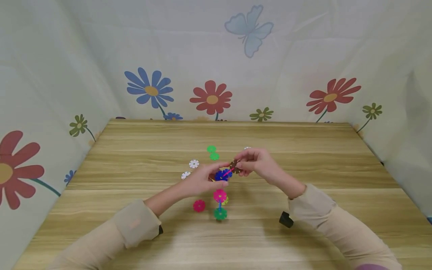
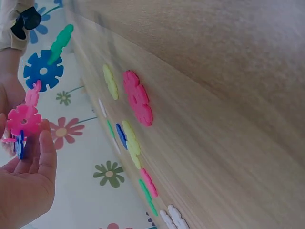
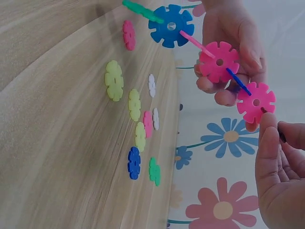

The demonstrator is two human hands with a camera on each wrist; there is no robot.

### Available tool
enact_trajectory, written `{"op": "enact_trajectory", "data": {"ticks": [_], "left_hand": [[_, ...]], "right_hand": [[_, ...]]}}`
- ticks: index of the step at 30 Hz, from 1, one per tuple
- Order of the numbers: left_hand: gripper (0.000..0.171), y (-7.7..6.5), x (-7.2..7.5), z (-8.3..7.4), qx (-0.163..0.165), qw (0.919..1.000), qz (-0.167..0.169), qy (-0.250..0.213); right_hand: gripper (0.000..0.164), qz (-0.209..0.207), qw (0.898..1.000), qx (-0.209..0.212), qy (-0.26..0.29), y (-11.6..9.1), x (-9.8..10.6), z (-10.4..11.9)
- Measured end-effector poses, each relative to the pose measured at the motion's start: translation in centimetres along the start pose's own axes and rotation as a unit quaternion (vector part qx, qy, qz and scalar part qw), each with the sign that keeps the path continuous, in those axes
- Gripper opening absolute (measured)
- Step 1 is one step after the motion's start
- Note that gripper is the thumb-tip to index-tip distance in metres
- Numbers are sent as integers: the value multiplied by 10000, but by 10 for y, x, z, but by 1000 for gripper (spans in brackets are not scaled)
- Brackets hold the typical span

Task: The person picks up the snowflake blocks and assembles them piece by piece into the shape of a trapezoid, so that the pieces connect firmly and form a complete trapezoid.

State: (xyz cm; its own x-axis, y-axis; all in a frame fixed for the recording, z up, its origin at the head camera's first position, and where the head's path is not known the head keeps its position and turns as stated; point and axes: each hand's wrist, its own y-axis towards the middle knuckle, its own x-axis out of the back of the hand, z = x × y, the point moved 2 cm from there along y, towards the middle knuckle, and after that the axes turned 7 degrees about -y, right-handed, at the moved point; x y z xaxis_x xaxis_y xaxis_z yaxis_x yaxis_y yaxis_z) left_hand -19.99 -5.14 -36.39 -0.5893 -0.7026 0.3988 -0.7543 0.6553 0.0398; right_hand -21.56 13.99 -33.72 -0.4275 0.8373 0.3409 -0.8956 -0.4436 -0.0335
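A chain of interlocking notched plastic discs runs between the two hands: a green disc (image 3: 141, 10), a blue disc (image 3: 171, 26), a pink disc (image 3: 219, 62), a dark blue disc (image 3: 238, 82) and another pink disc (image 3: 256, 102). My left hand (image 1: 202, 180) holds the chain near its dark blue part, thumb and fingers on either side. At the far end my right hand (image 1: 258, 165) pinches a brown disc (image 1: 234, 167) against the end pink disc. Fingers mostly cover the brown disc in the right wrist view.
Loose discs lie flat on the wooden table (image 1: 135, 150): a red-pink disc (image 1: 199, 205), white discs (image 1: 194, 164), green discs (image 1: 211, 149), and several yellow ones, including one yellow disc (image 3: 114, 81). A flower-printed cloth (image 1: 189, 45) stands behind the table.
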Motion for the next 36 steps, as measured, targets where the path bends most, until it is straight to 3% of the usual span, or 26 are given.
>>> {"op": "enact_trajectory", "data": {"ticks": [7,15,19,21,23,29,36], "left_hand": [[46,1,-1,3,41,9991,13,-431],[40,2,0,3,-169,9998,-29,-135],[43,0,3,5,-62,10000,-59,5],[44,-1,4,6,41,9999,-98,18],[44,-4,6,-2,133,9998,-144,73],[45,-5,9,2,216,9994,-215,143],[46,-5,11,8,234,9994,-221,125]], "right_hand": [[21,98,9999,-27,-21,0,-2,-1],[26,337,9994,17,-7,1,0,0],[31,360,9993,2,-96,3,10,-6],[32,317,9990,-79,-291,6,18,-12],[31,301,9978,-161,-567,10,27,-22],[29,319,9883,-402,-1437,23,50,-57],[27,367,9691,-720,-2332,31,59,-81]]}}
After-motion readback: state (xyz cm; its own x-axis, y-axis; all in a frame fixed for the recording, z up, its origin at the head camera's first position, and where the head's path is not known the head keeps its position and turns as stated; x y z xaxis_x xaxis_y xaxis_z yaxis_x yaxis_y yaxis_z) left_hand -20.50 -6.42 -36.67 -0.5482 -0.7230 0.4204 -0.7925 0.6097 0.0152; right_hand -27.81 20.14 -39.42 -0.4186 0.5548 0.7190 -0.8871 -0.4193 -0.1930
